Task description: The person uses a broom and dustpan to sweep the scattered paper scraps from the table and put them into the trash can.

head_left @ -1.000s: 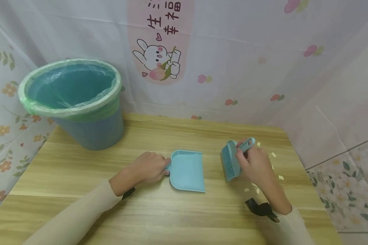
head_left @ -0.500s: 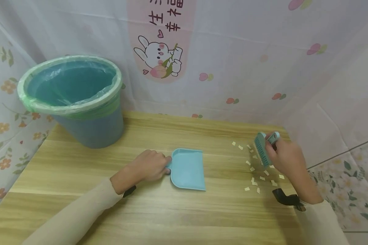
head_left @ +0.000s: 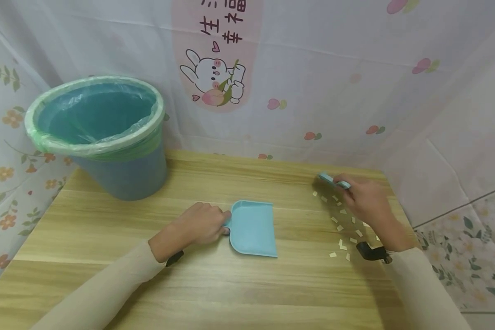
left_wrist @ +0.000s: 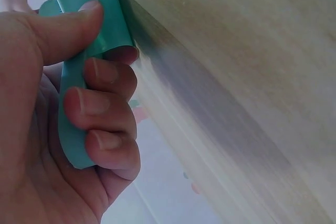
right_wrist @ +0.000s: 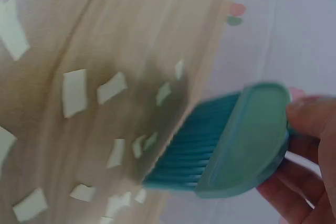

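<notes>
A light blue dustpan (head_left: pixel 253 228) lies flat on the wooden table (head_left: pixel 214 284). My left hand (head_left: pixel 202 224) grips its handle (left_wrist: pixel 86 72), thumb on top and fingers curled under. My right hand (head_left: pixel 365 199) holds a small teal brush (head_left: pixel 333 181) near the table's far right corner; its bristles (right_wrist: pixel 184 148) point down at the wood. Several small pale paper scraps (head_left: pixel 341 227) lie scattered on the table below and left of that hand, also seen close up as scraps (right_wrist: pixel 73 92) in the right wrist view.
A blue bin (head_left: pixel 101 137) with a green liner stands at the back left of the table. A patterned curtain (head_left: pixel 297 78) hangs close behind the table. The table's right edge (head_left: pixel 412 238) is just beside the right hand.
The right hand carried the brush from beside the dustpan out to the right, then back toward the far right corner, turning it flatter. The left hand and dustpan stayed put.
</notes>
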`<control>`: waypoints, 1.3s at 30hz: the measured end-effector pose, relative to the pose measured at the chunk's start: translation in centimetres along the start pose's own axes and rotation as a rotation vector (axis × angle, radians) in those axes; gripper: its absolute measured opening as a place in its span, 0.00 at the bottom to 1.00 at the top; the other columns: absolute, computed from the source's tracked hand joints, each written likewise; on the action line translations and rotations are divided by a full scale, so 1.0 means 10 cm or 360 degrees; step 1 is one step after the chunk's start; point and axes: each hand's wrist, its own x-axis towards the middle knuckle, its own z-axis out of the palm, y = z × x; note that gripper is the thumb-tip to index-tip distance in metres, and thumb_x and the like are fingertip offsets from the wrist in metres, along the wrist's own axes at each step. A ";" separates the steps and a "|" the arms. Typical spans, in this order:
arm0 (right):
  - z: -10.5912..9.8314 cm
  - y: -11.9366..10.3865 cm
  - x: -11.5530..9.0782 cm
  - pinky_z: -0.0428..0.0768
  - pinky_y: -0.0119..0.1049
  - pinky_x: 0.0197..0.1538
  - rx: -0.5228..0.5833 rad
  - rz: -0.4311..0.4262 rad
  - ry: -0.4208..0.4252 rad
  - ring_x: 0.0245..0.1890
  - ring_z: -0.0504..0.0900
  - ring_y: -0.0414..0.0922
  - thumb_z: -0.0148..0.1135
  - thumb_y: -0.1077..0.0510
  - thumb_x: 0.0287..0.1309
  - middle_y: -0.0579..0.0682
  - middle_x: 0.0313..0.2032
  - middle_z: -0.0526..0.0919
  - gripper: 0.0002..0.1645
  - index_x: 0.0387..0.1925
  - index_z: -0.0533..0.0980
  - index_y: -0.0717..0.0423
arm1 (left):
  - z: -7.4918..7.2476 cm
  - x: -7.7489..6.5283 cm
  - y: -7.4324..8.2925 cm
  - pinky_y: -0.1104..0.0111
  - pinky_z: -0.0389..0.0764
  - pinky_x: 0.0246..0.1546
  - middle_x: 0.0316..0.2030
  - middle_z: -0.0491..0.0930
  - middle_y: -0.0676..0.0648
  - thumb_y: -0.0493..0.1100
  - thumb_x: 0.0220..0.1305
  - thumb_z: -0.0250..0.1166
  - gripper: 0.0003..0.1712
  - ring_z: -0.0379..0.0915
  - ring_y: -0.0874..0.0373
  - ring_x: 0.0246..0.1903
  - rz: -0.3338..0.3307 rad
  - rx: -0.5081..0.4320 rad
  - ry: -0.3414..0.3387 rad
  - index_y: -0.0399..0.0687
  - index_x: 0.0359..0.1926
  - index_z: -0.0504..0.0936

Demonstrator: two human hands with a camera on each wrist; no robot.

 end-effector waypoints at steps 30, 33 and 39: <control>-0.29 -0.40 -0.38 0.69 0.33 0.18 0.0089 -0.0380 0.0194 0.19 0.77 0.40 0.45 0.39 0.89 0.51 0.32 0.89 0.29 0.47 0.85 0.53 | 0.03 -0.01 0.00 0.60 0.79 0.26 0.26 0.76 0.50 0.53 0.81 0.66 0.17 0.70 0.58 0.23 -0.0003 0.0029 0.0016 0.43 0.41 0.80; -0.32 -0.39 -0.34 0.64 0.34 0.15 -0.0002 -0.0276 0.0210 0.14 0.70 0.40 0.44 0.44 0.86 0.53 0.25 0.84 0.27 0.45 0.80 0.59 | 0.04 -0.01 0.00 0.60 0.79 0.26 0.26 0.76 0.50 0.53 0.81 0.66 0.17 0.70 0.58 0.22 0.0000 0.0034 0.0021 0.44 0.41 0.80; -0.26 -0.41 -0.30 0.57 0.32 0.17 -0.0061 -0.0159 0.0137 0.14 0.59 0.36 0.43 0.48 0.78 0.46 0.20 0.72 0.20 0.38 0.71 0.60 | 0.04 -0.01 0.00 0.59 0.79 0.25 0.26 0.76 0.50 0.53 0.80 0.66 0.17 0.70 0.57 0.22 -0.0005 0.0040 0.0028 0.43 0.41 0.80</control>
